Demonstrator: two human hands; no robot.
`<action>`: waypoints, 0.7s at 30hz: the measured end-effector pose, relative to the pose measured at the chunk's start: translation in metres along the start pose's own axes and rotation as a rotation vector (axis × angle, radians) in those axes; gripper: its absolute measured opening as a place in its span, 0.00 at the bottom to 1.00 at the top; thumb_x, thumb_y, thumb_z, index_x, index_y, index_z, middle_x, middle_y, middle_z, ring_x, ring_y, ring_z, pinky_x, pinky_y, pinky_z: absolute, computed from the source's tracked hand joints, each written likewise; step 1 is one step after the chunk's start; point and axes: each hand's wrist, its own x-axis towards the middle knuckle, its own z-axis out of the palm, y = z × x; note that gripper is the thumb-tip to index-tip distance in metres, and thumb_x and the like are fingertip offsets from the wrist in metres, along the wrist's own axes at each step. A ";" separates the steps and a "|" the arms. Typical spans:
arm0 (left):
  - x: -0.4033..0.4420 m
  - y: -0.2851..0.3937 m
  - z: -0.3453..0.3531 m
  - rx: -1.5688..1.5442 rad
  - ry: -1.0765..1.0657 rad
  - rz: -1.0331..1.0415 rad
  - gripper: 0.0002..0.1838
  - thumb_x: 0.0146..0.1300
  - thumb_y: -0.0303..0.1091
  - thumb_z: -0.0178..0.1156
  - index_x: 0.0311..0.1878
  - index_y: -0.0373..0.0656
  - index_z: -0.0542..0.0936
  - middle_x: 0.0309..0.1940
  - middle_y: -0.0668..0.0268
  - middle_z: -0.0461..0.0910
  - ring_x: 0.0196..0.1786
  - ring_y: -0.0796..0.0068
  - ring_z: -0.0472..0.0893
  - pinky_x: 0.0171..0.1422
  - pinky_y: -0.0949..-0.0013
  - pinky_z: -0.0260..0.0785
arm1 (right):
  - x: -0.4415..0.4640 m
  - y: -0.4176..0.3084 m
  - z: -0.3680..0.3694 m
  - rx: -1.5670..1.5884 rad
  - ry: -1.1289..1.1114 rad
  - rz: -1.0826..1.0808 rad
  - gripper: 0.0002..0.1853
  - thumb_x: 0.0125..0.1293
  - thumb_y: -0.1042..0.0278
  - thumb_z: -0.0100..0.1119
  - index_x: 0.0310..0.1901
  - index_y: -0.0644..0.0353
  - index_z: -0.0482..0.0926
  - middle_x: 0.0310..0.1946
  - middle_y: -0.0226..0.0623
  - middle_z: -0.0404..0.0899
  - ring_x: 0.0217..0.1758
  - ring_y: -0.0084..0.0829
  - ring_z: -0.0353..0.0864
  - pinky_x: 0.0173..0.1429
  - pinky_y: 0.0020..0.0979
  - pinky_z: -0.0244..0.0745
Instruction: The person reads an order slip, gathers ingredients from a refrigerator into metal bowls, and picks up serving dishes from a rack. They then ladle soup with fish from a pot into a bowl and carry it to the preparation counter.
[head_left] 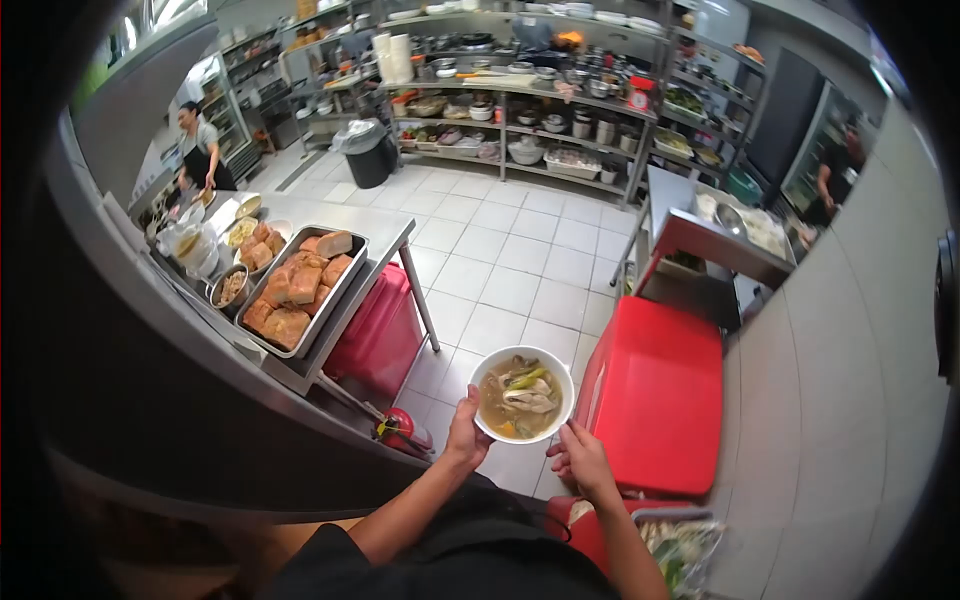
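Observation:
A white bowl of soup is held level in front of my body. Its clear brown broth carries pale pieces of meat or fish and a long green vegetable. My left hand grips the bowl's left side, thumb up along the rim and fingers underneath. At the lower right rim, my right hand holds the bowl lightly with its fingertips, the other fingers curled below. The undersides of both grips are partly hidden.
On the left, a steel table bears a tray of browned bread-like blocks. Below stand a red bin and a fire extinguisher. A big red cooler flanks my right. Shelves line the back; two people work farther off.

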 end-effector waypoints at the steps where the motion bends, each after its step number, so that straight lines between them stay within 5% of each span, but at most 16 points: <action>1: 0.015 0.004 0.004 0.000 0.010 0.025 0.30 0.65 0.59 0.46 0.54 0.40 0.68 0.46 0.61 0.77 0.48 0.68 0.79 0.49 0.62 0.75 | 0.018 -0.015 0.001 -0.024 -0.029 0.000 0.28 0.68 0.57 0.49 0.63 0.66 0.60 0.28 0.39 0.77 0.21 0.20 0.72 0.23 0.20 0.67; 7: 0.122 0.021 0.006 -0.038 0.127 0.101 0.26 0.66 0.55 0.48 0.54 0.42 0.67 0.48 0.60 0.74 0.51 0.70 0.76 0.51 0.62 0.73 | 0.129 -0.067 0.007 -0.099 -0.066 0.007 0.15 0.69 0.60 0.45 0.49 0.63 0.68 0.29 0.38 0.75 0.20 0.21 0.73 0.22 0.20 0.69; 21: 0.373 0.097 0.097 0.048 0.180 -0.066 0.27 0.62 0.56 0.54 0.53 0.45 0.62 0.47 0.64 0.70 0.52 0.71 0.72 0.56 0.53 0.67 | 0.345 -0.195 -0.013 0.058 0.227 -0.057 0.13 0.64 0.69 0.46 0.49 0.62 0.66 0.24 0.40 0.76 0.13 0.21 0.72 0.14 0.19 0.65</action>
